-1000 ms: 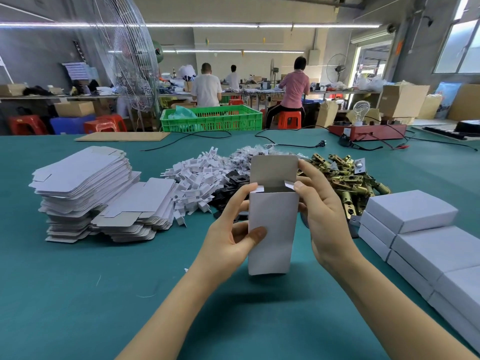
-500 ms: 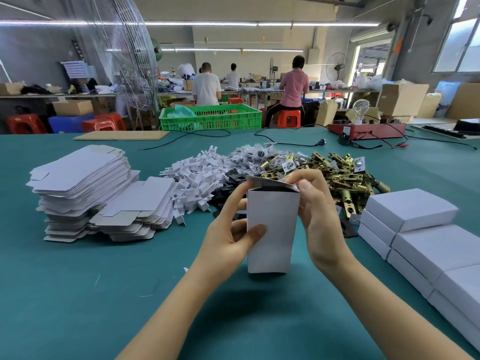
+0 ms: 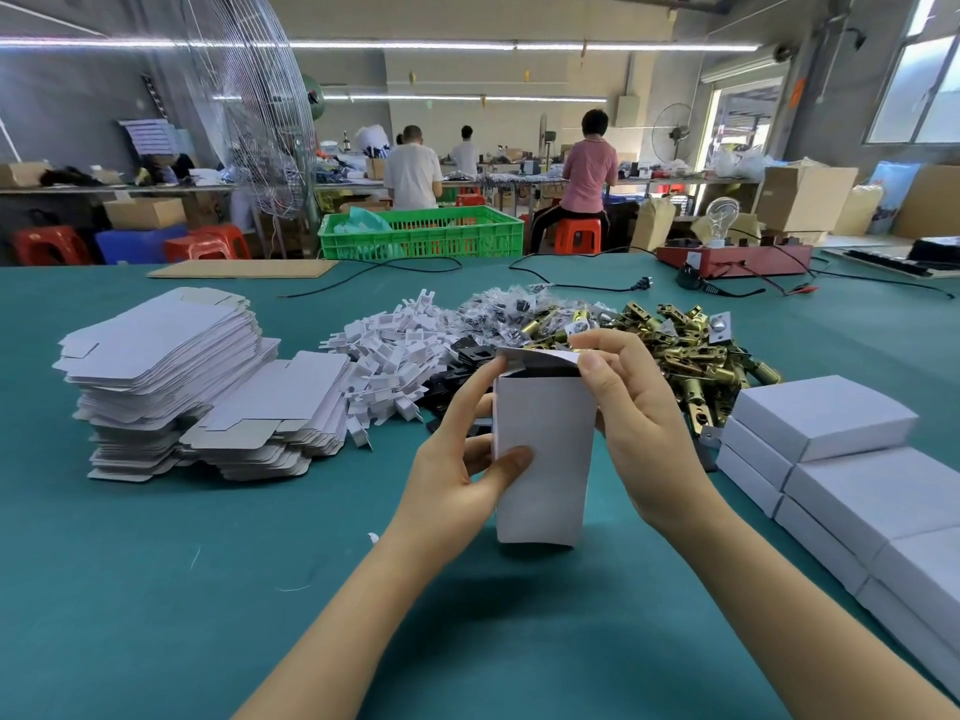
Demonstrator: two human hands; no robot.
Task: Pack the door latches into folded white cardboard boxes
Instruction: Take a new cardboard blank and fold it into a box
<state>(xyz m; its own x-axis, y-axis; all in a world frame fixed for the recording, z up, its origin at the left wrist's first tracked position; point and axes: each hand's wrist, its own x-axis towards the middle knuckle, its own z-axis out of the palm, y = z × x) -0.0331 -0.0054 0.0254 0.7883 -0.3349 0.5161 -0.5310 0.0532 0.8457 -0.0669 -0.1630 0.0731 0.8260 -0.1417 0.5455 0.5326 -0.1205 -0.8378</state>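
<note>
Head view: both hands' fingers clamp the upright box (image 3: pixel 543 459) (top flap (image 3: pixel 535 357) half-folded) above bare table (image 3: pixel 156 589).

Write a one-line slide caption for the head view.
Both hands, left hand and right hand, fold shut a white box before brass latches.

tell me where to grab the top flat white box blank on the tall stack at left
Pinch the flat white cardboard box blank by its near right edge, coming in from the right. That side overhangs the lower, slumped stack, so fingers can slip under; its far edges carry thin flaps that would bend.
</note>
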